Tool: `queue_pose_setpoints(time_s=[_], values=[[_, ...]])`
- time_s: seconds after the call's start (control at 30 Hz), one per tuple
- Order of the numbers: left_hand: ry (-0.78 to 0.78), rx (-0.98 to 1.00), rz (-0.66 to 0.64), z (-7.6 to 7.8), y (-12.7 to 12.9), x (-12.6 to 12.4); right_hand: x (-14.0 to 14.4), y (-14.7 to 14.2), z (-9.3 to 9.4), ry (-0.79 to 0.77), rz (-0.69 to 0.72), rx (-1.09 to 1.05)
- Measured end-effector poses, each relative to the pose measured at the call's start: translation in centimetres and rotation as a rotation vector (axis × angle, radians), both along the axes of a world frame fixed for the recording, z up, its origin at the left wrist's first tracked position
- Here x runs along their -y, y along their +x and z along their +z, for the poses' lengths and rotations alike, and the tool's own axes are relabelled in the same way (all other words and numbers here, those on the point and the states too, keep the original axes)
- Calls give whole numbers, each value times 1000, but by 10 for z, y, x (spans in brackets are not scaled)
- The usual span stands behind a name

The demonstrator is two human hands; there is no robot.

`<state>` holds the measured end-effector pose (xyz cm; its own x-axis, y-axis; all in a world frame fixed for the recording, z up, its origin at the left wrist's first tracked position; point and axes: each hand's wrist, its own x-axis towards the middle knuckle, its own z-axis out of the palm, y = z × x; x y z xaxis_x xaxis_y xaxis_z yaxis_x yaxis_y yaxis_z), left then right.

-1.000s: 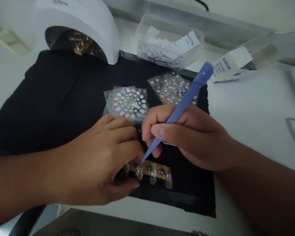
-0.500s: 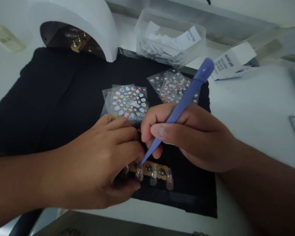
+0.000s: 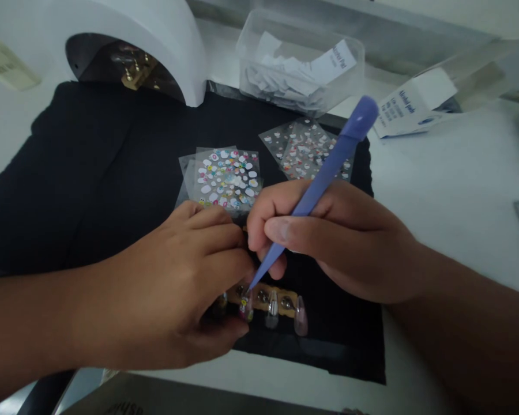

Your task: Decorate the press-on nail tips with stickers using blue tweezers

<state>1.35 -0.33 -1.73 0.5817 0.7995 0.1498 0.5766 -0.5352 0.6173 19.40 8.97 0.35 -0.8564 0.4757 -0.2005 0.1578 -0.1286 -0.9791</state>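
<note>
My right hand (image 3: 328,236) pinches purple tweezers (image 3: 324,176), whose tip touches a false nail with a small sticker on it (image 3: 245,306). That nail sits in a row of clear false nails on a tan holder strip (image 3: 277,300) lying on the black mat (image 3: 90,173). My left hand (image 3: 173,294) grips the strip's left end, covering part of it. Two sticker sheets lie just beyond the hands, one (image 3: 227,178) at the centre and one (image 3: 305,147) to its right.
A white nail lamp (image 3: 155,34) stands at the back left on the mat. Behind the sheets is a clear box of white pads (image 3: 300,66), and a white alcohol pad carton (image 3: 415,101) lies at the right. A dark board edge (image 3: 177,397) sits at the near side.
Both hands hold their places. The view has shifted slightly, and the tweezers' tip stays on the same nail.
</note>
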Motion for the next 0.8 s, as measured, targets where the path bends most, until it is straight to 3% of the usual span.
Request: queue_pose_setpoints(time_s=[0.8], values=[[-24, 10, -2, 1, -1, 1, -2, -1, 0, 19, 54, 27]])
